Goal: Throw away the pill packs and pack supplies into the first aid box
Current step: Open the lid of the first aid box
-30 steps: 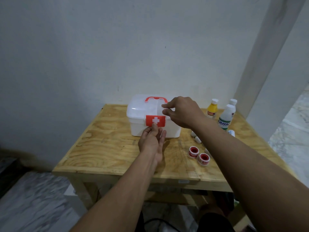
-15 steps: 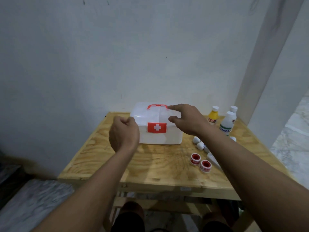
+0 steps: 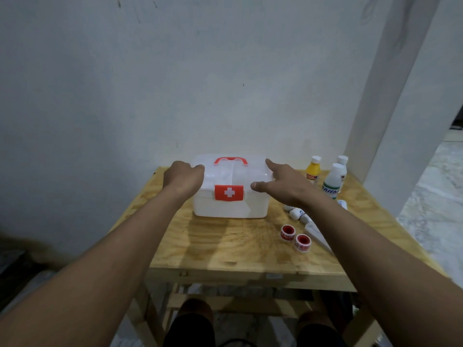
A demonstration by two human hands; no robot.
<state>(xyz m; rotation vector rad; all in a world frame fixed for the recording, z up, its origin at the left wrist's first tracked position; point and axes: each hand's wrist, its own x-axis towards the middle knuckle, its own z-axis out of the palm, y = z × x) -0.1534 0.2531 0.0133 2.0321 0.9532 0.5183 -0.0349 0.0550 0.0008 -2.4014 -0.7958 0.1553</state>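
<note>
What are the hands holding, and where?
The first aid box by its lid: left hand grips the lid's left edge, right hand rests open at its right edge.

You have a single view, worn on your head, looking forward and down from above the near edge of the wooden table (image 3: 225,246). It faces the pale wall (image 3: 175,83) behind, wide-angle, near enough that both forearms run in from the bottom corners and your knees show below the tabletop.
</note>
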